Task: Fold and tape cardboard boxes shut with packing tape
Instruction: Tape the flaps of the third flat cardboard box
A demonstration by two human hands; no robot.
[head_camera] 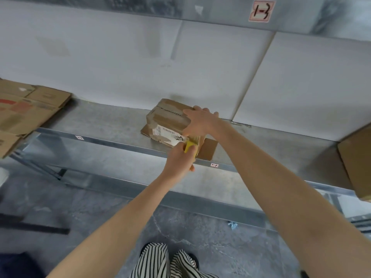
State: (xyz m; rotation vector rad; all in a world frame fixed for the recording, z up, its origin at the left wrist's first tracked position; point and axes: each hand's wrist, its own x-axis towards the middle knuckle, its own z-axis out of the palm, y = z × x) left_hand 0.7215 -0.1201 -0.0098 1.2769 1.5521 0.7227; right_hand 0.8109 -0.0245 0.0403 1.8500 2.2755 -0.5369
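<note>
Box (pixel 168 117) on shelf (pixel 100 121): right grip (pixel 200 121) flat, uncurled, pressing on box top; left grip (pixel 180 161) curled round yellow tape dispenser (pixel 189 146) at box's near end

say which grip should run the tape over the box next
Left: the left grip holds the yellow tape dispenser at the near end of the cardboard box; the right grip only rests on its top.
</note>
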